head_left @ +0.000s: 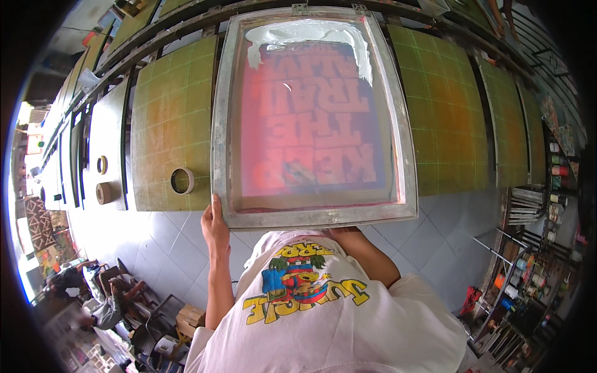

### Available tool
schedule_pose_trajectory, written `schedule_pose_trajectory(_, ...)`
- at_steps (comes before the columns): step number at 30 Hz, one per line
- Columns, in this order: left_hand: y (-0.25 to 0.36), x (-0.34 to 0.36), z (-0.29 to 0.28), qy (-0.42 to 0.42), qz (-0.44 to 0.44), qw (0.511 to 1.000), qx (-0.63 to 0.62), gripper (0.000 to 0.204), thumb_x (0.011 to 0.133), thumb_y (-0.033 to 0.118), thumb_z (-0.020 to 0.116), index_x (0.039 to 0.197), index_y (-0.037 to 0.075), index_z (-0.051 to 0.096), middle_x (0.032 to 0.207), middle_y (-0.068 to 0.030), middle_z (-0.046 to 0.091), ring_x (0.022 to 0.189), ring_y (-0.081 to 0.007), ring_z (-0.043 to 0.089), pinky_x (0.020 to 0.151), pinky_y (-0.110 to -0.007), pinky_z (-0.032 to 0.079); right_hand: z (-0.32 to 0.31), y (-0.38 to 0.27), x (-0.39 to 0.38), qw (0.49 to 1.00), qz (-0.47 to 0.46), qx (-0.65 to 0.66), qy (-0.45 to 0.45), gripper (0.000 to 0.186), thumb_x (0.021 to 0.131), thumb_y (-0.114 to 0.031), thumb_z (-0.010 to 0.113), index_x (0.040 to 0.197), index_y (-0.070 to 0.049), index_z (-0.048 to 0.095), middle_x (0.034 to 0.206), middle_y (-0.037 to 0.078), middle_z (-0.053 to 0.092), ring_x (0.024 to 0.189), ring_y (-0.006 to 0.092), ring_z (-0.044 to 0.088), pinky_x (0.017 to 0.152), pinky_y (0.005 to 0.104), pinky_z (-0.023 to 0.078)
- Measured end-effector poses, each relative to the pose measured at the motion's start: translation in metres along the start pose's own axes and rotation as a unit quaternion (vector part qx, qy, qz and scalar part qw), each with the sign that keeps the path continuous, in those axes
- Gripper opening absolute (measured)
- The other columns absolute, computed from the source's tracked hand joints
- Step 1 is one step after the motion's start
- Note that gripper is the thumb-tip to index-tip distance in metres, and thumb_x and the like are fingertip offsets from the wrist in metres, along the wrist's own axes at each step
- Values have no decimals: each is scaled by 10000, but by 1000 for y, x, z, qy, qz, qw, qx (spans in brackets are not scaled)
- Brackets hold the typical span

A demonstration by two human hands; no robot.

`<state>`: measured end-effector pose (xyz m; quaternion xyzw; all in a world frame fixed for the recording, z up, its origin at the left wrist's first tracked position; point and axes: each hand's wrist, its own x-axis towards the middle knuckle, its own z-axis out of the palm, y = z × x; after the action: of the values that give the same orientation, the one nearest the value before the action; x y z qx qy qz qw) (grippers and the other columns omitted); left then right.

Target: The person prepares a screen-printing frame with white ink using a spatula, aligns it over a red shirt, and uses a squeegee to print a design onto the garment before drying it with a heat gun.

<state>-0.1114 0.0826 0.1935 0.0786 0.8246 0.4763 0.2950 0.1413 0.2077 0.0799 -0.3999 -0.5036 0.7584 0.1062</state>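
Note:
A screen-printing frame [407,155] with a worn grey rim lies in front of me. Its mesh [255,180] carries reddish-pink and bluish-purple tones with mirrored block lettering. Thick white ink [305,31] is heaped along the far end and runs down the right side, and a small smear lies near the middle. My left hand [215,229] is closed on the frame's near left corner, fingers along its outer edge. My right forearm [370,255] bends in toward my body. The right hand is hidden at the frame's near edge, so its fingers do not show.
Olive-green printing boards [435,112] flank the frame on a long metal rack. Tape rolls [182,181] rest on the left boards. Hinge clamps [300,9] sit at the frame's far edge. Shelves with jars [559,171] stand right. A person [102,304] sits at lower left.

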Motion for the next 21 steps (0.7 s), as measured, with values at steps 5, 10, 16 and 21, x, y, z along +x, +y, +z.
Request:
schedule_pose_trajectory(5,-12,4,0,5,5,1000,-10,531,1066,489,544,753,65,609,635,91,311,597,-47,243,526,-288,191,-5,5,-19,984,38,173,-10,436,1026,-296,618,1380,-47,567,1408,128,596,1222,259,596,1073,413,485)
schedule_pose_trajectory(10,9,-5,2,5,-11,1000,-13,525,1062,489,554,750,70,606,638,93,306,603,-47,240,528,-289,190,-6,11,-35,962,55,268,-15,432,1026,-299,617,1377,-52,569,1410,127,592,1234,264,588,1082,414,477)
schedule_pose_trajectory(16,-1,0,-2,2,-16,999,-33,520,1060,486,559,778,54,623,655,88,334,618,-47,269,534,-286,208,-10,14,-54,961,74,265,-22,428,1026,-303,615,1374,-57,571,1413,126,587,1249,271,578,1093,416,468)
schedule_pose_trajectory(21,10,-4,2,1,2,998,-64,521,1060,484,561,784,45,614,657,86,324,619,-53,258,538,-288,204,-9,16,-50,994,55,92,26,425,1025,-306,614,1371,-62,573,1416,125,583,1260,276,569,1101,418,461)
